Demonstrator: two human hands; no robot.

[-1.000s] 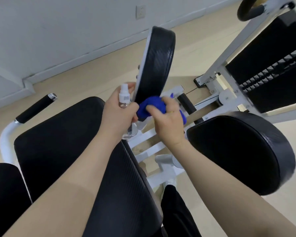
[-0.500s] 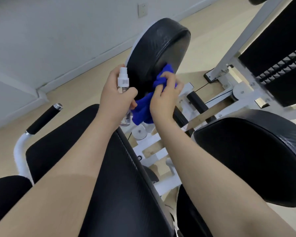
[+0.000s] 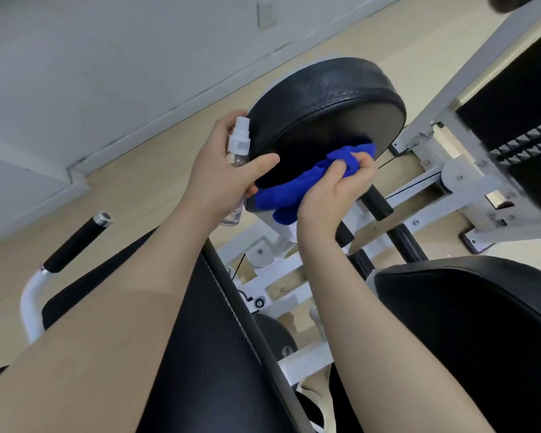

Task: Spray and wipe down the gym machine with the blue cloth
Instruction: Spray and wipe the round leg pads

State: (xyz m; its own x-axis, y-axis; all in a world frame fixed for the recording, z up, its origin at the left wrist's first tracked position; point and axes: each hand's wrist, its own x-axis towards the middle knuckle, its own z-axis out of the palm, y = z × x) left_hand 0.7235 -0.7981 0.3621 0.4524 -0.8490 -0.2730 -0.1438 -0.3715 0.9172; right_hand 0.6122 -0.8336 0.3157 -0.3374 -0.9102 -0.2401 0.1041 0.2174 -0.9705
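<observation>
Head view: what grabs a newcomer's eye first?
The bright blue cloth, bunched in the right hand at centre frame and pressed to the face of the round black padded leg pad. Just left of it, the left hand grips a small clear spray bottle with a white nozzle against the pad's rim.

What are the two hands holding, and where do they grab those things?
The left hand grips the clear spray bottle around its body, white nozzle poking out on top. The right hand holds the bunched blue cloth by its middle, against the round black pad.
</observation>
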